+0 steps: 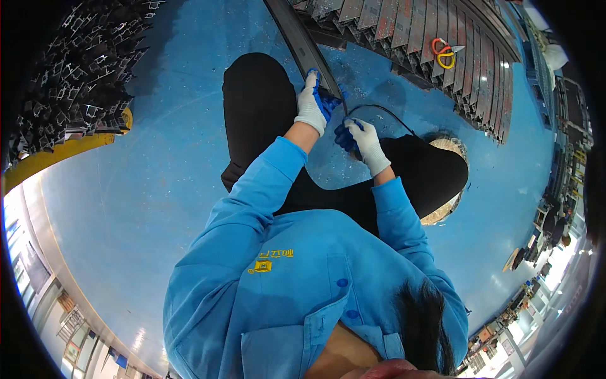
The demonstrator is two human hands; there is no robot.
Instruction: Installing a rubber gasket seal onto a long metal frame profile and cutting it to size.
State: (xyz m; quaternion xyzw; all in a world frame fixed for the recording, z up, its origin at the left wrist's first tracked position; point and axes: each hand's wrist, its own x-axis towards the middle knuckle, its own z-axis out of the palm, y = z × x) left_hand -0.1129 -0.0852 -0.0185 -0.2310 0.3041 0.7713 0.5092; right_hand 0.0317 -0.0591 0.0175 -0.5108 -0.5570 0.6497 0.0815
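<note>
Dark profile (306,50): cut off near 12 o'clock
Black strip (385,108): lost from sight past 2 o'clock
Round pale thing (442,216): partly hidden by knee (439,174), 3 o'clock

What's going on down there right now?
The gloved left hand grips a long dark profile near its end. The gloved right hand, close by that end, pinches a thin black strip that curves away to the right. Scissors with red and yellow handles lie on the stacked profiles.
</note>
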